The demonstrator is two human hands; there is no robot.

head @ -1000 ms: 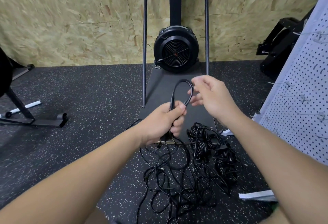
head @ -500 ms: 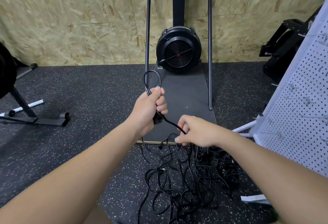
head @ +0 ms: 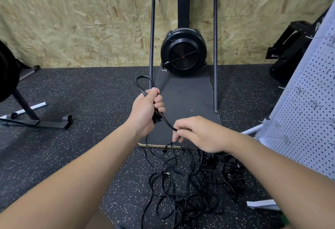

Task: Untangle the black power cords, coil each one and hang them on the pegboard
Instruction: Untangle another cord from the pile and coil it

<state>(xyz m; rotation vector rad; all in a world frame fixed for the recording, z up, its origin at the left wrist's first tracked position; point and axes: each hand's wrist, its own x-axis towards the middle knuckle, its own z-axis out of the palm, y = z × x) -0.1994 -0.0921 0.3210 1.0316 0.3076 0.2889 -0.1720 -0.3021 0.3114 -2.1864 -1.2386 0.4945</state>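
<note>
My left hand (head: pixel 146 109) grips a black power cord (head: pixel 140 85) whose small loop sticks up above the fist, with the plug end at the heel of the palm. From the fist the cord runs down and right to my right hand (head: pixel 197 134), which pinches it between thumb and fingers. Below both hands a tangle of black cords (head: pixel 183 185) lies on the speckled rubber floor, with tighter bundles (head: pixel 233 172) at its right. The white pegboard (head: pixel 311 105) with metal hooks leans at the right edge.
A black fan machine (head: pixel 183 56) on a dark base board (head: pixel 192 92) with a tall metal frame stands ahead against the chipboard wall. Black equipment (head: pixel 288 47) sits at the back right, a stand's legs (head: pixel 36 120) at the left. White strips (head: pixel 262 204) lie at lower right.
My left hand carried the loop left and down slightly. My right hand left the loop's top, dropped and took hold of the cord lower, just above the pile.
</note>
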